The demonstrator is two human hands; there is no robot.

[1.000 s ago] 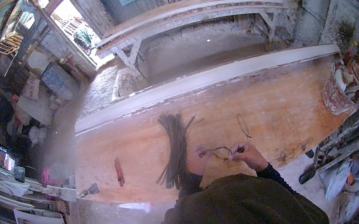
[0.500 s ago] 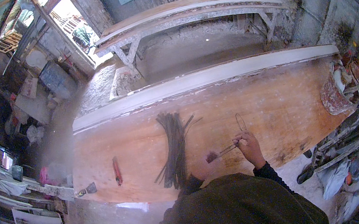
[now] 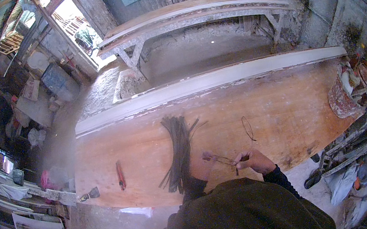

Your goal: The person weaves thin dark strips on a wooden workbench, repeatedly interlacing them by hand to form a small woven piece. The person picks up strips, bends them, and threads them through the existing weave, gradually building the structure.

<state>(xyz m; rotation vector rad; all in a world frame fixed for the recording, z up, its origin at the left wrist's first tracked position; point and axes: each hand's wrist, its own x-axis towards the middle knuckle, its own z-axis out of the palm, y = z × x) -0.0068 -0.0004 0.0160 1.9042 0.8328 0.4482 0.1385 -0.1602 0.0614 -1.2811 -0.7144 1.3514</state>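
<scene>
In front of me on the wooden table my left hand [image 3: 202, 165] is closed round one end of a thin, dark, looped strip [image 3: 223, 159]; its fingertips are blurred. To the right, my right hand [image 3: 257, 161] pinches the strip's other end between thumb and fingers, and a short dark end hangs below the pinch. A bundle of long dark flat strips [image 3: 180, 149] lies just left of my left hand. Beyond my right hand rests a thin dark loop [image 3: 247, 129], apart from the fingers.
A red utility knife [image 3: 120, 174] and a small scraper-like tool [image 3: 93, 192] lie on the left of the table [image 3: 284, 106]. A long white moulding [image 3: 207, 86] runs along its far edge. At the right end stands a stained bucket [image 3: 342, 96]. Another bench [image 3: 194, 18] stands beyond.
My right hand has moved down toward me and turned, baring more of the thin loop on the table. My left hand has shifted slightly left and up.
</scene>
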